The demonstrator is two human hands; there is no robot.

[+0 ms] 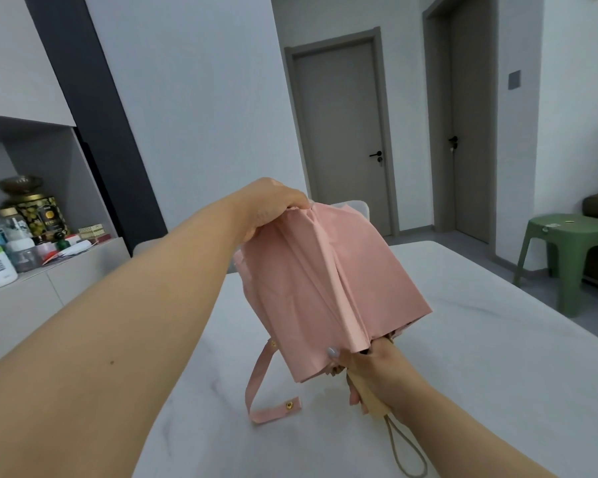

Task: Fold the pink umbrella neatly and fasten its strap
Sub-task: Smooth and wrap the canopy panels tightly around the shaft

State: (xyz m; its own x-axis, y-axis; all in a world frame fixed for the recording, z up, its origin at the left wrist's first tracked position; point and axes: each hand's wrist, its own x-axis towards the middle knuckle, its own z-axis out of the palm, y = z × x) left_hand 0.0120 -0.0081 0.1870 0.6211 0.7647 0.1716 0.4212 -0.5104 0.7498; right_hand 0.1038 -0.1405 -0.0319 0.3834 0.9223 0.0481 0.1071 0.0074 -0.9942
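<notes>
While the white marbled table (pixel 463 339) lay under both hands, the right hand (pixel 377 374) was curled round the wooden handle (pixel 368 396), its cord loop (pixel 406 453) trailing nearer. One pink umbrella (pixel 325 288) rose from those fingers; its strap (pixel 266 391), unfastened, hung left of them with two snaps showing. Farther up, the left hand (pixel 273 208) gripped the canopy top. Beyond: one green stool (pixel 567 257), two closed doors (pixel 342 139), a cluttered counter (pixel 32 288).
</notes>
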